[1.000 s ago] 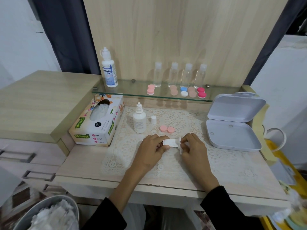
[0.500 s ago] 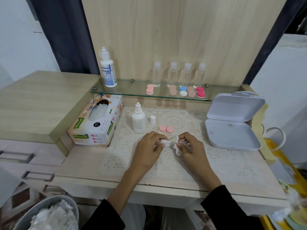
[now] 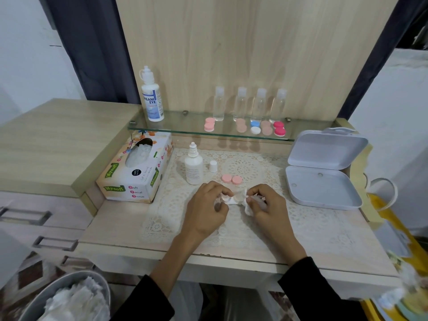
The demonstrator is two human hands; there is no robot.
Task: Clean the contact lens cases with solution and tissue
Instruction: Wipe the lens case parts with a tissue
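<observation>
Mid-wipe right now, over the lace mat [image 3: 289, 218]: left hand [image 3: 206, 210] pinched shut on a small white case [image 3: 231, 200], right hand [image 3: 266, 205] closed around a wad of tissue [image 3: 246, 206] pressed against the case's right end. Main worry, just guessing: tiny slick case plus wet fingers, so easy to squirt out of that pinch and skid off the front edge, maybe into the bin [image 3: 67, 295] full of used tissue down at lower left. Could also shred the tissue and leave lint in the wells if rubbed too hard. Hard to tell how wet anything is, too blurry. Also worth watching: two pink caps [image 3: 231, 179] sitting loose just behind the hands, easy to knock with a knuckle. Open dropper bottle [image 3: 194, 166] standing right by the left hand with its white cap [image 3: 213, 166] off beside it, so one careless elbow-out and solution all over the mat. Tissue box [image 3: 136, 172] further left, open grey box [image 3: 324, 172] off to the right, both clear of the action. Up on the glass shelf [image 3: 176, 127], a big solution bottle [image 3: 151, 96], four clear bottles [image 3: 250, 104] and more cases [image 3: 254, 127] waiting, out of the way for now.
</observation>
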